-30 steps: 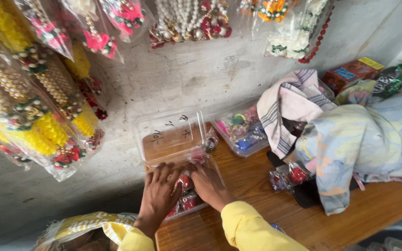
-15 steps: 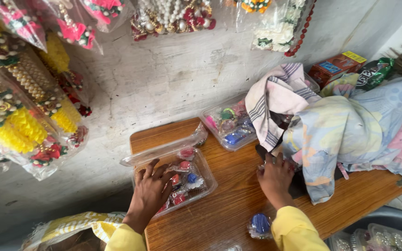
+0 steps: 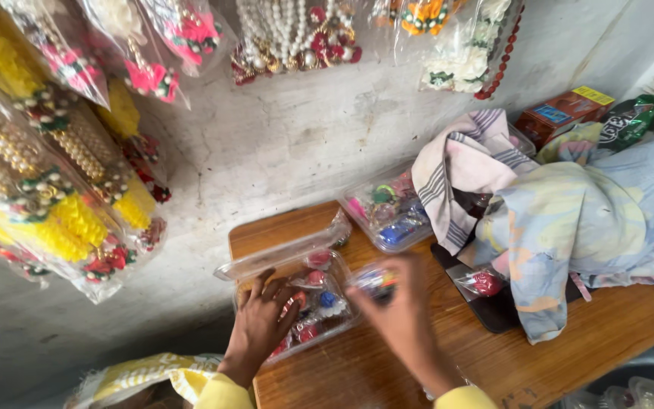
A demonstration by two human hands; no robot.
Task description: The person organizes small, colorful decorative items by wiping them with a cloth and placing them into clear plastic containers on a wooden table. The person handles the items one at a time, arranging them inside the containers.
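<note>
Gripping a small packet (image 3: 376, 282), your right hand (image 3: 403, 318) is hovering above the table (image 3: 569, 356); your left hand (image 3: 263, 326) is pressing flat, fingers spread, inside the open box (image 3: 325, 307).

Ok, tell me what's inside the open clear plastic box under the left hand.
The clear plastic box holds small round trinkets in red, pink and blue. The left hand lies over its near side, hiding whatever sits beneath the fingers. The right hand holds a small clear packet beside it.
</note>
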